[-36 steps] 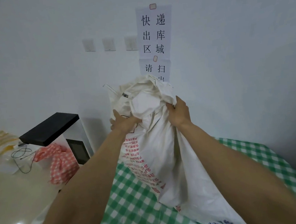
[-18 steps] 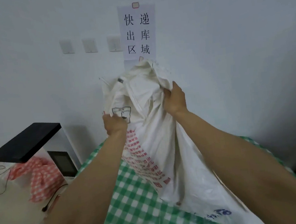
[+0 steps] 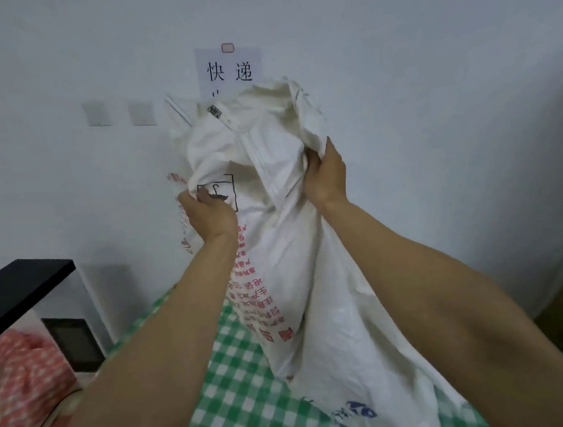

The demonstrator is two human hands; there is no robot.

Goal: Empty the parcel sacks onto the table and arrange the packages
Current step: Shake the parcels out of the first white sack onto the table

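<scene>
A large white woven parcel sack (image 3: 287, 254) with red print and some blue lettering is held up over the table (image 3: 243, 406), which wears a green-and-white checked cloth. Its lower end trails down onto the cloth at the right. My left hand (image 3: 210, 216) grips the sack's left side beside a small black umbrella mark. My right hand (image 3: 326, 174) grips bunched fabric higher up on the right. The crumpled top of the sack rises above both hands. No packages show; the sack's inside is hidden.
A white wall stands close behind, with a paper sign (image 3: 229, 68) and two wall switches (image 3: 141, 113). At the left sit a black-topped white device (image 3: 22, 290) with a dark screen and a red-and-white checked cloth (image 3: 23, 372). Dark floor shows at the far right.
Both hands have raised the sack higher. My left hand has shifted down and left on its side, while my right hand stays near the top. The view has tilted up and to the right.
</scene>
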